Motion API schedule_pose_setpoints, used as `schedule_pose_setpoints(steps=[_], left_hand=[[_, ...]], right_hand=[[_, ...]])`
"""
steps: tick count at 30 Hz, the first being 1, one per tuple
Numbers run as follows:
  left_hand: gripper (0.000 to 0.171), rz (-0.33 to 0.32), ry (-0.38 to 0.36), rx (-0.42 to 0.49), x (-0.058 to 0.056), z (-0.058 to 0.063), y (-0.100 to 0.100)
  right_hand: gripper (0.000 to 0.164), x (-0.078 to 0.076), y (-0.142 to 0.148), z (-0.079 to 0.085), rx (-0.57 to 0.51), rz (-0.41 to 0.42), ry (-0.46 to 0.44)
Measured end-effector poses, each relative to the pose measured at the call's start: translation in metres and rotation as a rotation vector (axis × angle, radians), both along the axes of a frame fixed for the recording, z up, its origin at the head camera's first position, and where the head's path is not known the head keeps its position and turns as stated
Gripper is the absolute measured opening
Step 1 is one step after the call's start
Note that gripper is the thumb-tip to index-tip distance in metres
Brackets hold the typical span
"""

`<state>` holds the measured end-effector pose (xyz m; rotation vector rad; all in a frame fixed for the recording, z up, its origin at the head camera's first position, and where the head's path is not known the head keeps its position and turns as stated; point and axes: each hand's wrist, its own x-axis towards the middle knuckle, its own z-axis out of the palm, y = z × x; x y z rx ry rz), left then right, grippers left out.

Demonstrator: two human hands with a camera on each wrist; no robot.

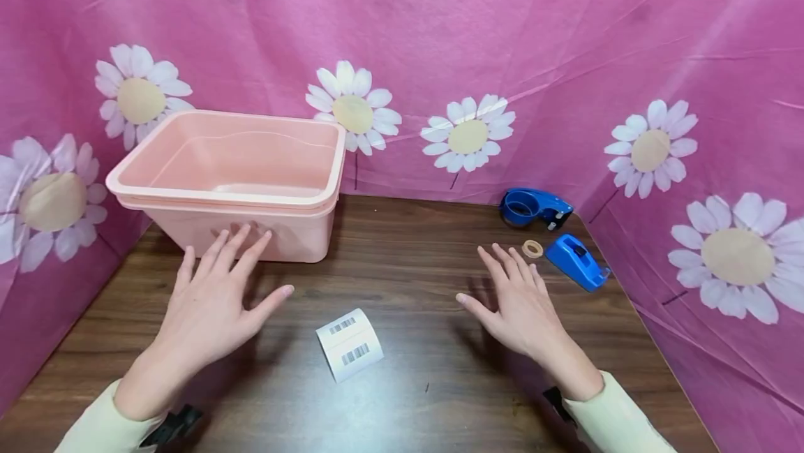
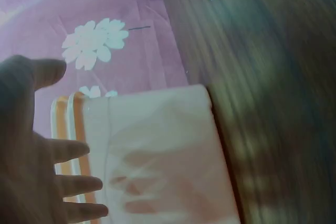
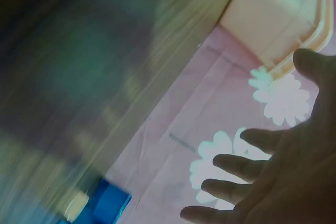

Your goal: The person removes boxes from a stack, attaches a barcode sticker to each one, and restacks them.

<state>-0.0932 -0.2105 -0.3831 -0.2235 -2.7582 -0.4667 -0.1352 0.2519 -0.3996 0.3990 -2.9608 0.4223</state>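
Observation:
My left hand [image 1: 210, 306] is spread with straight fingers in front of the pink plastic bins [image 1: 301, 229], which are nested one in the other. In the left wrist view its fingers [image 2: 79, 186] overlap the side of the bins. Over the right part of the table my right hand [image 1: 521, 299] is spread too, holding nothing. Between the hands lies a curled strip of white labels [image 1: 349, 345] with printed barcodes. Close to the right fingertips are a small tan tape roll [image 1: 532, 249] and a blue tape dispenser [image 1: 576, 262].
A second blue tape dispenser [image 1: 534, 207], with a round hub, stands at the back right. The dark wooden table [image 1: 414, 285] meets a pink cloth [image 1: 402, 6] printed with white daisies along its back and sides.

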Motion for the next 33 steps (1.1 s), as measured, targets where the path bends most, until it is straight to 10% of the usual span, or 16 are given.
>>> schedule_pose_setpoints(steps=[10,18,27,33], left_hand=[[0.069,0.039,0.385,0.221,-0.004,0.018,-0.036],[0.069,0.176,0.487,0.349,-0.01,0.034,-0.079],[0.074,0.384,0.412,0.395,-0.025,0.031,-0.118],[0.076,0.445,0.155,0.571,-0.039,0.028,-0.144]], right_hand=[[0.081,-0.027,-0.045,0.013,-0.226,0.089,-0.046],[0.076,-0.047,-0.088,0.032,-0.36,0.16,-0.047],[0.075,-0.063,-0.134,0.045,-0.462,0.212,-0.059],[0.072,-0.077,-0.158,0.059,-0.559,0.212,-0.13]])
